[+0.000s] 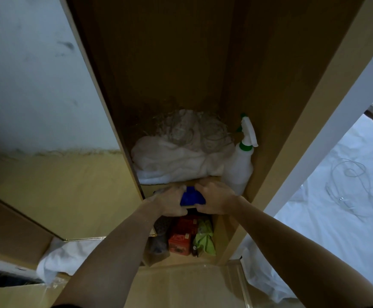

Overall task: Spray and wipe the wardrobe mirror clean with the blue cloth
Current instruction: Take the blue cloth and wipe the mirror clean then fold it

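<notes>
The blue cloth (191,196) lies bunched at the front edge of a wooden wardrobe shelf (159,188). My left hand (170,202) grips its left side and my right hand (216,200) grips its right side, so only the middle of the cloth shows. A white spray bottle (240,165) with a green collar and white trigger head stands upright on the same shelf, just behind and right of my right hand. The wardrobe mirror (32,96) fills the open door on the left and shows dark smudges.
A heap of white fabric (181,152) with thin wires on top fills the back of the shelf. Below the shelf sit a red box (181,237), a green bag (205,237) and a dark mesh item (160,238). A white sheet (336,207) with a cable lies at right.
</notes>
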Tool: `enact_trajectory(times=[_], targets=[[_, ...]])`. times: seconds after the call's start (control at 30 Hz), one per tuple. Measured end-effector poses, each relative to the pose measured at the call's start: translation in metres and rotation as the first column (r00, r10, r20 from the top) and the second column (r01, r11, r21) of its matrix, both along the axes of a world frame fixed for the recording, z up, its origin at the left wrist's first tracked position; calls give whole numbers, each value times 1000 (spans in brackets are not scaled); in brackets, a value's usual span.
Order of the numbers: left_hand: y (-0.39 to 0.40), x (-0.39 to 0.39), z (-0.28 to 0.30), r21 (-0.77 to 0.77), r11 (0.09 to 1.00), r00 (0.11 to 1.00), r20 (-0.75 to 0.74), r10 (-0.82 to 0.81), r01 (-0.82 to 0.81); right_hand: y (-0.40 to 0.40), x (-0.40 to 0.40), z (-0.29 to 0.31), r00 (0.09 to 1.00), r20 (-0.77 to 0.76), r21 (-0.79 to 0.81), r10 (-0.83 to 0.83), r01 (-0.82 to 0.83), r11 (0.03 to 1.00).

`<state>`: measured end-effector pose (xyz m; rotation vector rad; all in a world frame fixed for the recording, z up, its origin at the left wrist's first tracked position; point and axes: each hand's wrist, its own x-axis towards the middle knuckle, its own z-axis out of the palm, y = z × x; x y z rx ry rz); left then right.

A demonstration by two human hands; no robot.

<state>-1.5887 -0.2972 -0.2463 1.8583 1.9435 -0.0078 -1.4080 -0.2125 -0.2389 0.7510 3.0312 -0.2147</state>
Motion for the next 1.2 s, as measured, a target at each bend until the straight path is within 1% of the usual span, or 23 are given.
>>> enact_trajectory(times=[0.07,0.13,0.2,0.27,0.37,0.43,0.5,0.57,0.7,0.8,0.9,1.0,1.1,1.2], targets=[[0,-1,-6,29,999,1000,16,23,-24,1,1,-9,998,42,-24,-38,39,999],[0,-2,-14,103,990,990,113,89,-101,1,-1,-14,992,14,-85,-125,126,988],[0,-4,-14,151,972,972,177,153,-181,2,-4,-13,974,-17,-129,-227,223,966],[2,-6,-11,162,962,963,196,185,-218,2,-8,-11,954,-30,-138,-299,292,946],[4,-2,-9,178,942,945,217,244,-284,-3,-13,-13,932,-33,-127,-360,354,927],[3,2,-16,237,922,947,176,269,-306,-7,-15,-18,928,-47,-82,-369,365,927],[1,6,-26,290,910,955,108,275,-295,-13,-15,-20,926,-63,-28,-371,370,929],[-2,8,-35,323,905,961,62,270,-275,-16,-16,-18,917,-72,-8,-391,392,920],[-7,9,-44,334,920,975,-5,220,-206,-22,-18,-13,883,-37,-6,-467,467,884],[-7,7,-41,303,937,983,-3,183,-174,-29,-17,-9,880,-21,-33,-475,474,880],[-14,8,-25,242,955,985,63,164,-174,-33,-9,1,906,32,-68,-422,423,904],[-25,8,-6,232,962,988,87,127,-144,-45,2,20,916,27,-82,-399,400,913],[-37,7,18,255,962,995,30,97,-101,-65,14,43,935,36,-90,-354,356,930],[-61,8,44,288,957,997,-81,15,10,-91,28,64,942,42,-127,-334,336,933]])
